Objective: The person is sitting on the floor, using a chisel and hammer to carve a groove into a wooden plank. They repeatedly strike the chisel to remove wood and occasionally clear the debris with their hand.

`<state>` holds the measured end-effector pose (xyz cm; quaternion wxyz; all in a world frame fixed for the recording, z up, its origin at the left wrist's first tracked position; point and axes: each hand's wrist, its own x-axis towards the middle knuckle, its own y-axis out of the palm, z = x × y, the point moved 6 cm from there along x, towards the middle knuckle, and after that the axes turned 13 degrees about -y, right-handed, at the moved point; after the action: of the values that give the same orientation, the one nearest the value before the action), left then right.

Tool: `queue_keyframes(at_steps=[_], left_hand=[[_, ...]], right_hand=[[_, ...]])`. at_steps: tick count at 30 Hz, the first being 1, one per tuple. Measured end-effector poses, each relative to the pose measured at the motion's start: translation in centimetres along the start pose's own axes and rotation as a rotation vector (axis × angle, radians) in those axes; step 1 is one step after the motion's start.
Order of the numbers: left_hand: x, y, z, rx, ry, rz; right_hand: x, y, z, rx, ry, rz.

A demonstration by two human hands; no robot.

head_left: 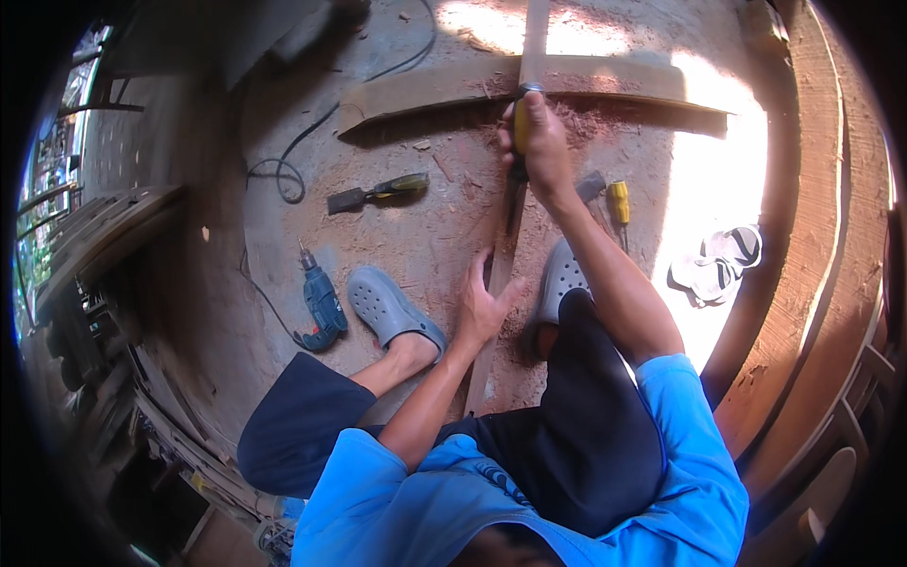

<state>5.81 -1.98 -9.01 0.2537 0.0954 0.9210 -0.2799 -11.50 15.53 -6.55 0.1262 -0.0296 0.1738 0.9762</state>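
I see a long stick (501,266) lying over the thick beam (425,89), maybe for propping. Near the beam, the right hand (542,142) squeezes a yellow-handled tool (521,128); farther off, the loosely spread left hand (483,308) seems to steady the stick.

The right arm (612,260) reaches forward with its elbow bent out to the side, the bare forearm slanting inward to the right hand (540,142). That hand is clenched, its fingers curled round and its thumb (536,106) lying extended and pointing forward. The left arm (430,389) angles inward lower down, nearer the torso. The left hand (485,304) is spread, fingers pointing forward and thumb splayed to the right.
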Motion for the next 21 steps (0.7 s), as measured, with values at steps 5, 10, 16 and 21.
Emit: queue_keyframes(at_steps=[5,10,16,21], left_hand=[[3.7,0.2,-5.2,0.007,0.131,-0.088],[6.7,2.1,-8.3,0.173,0.369,-0.186],[6.9,2.5,-8.5,0.184,0.326,-0.184],[3.9,-2.7,-12.5,-0.010,0.330,-0.230]], right_hand=[[-0.1,-0.1,-0.2,0.014,0.038,-0.057],[0.9,0.0,-0.2,-0.068,0.106,-0.173],[1.4,0.2,1.6,-0.054,0.185,-0.192],[2.4,2.4,6.1,0.319,0.129,-0.201]])
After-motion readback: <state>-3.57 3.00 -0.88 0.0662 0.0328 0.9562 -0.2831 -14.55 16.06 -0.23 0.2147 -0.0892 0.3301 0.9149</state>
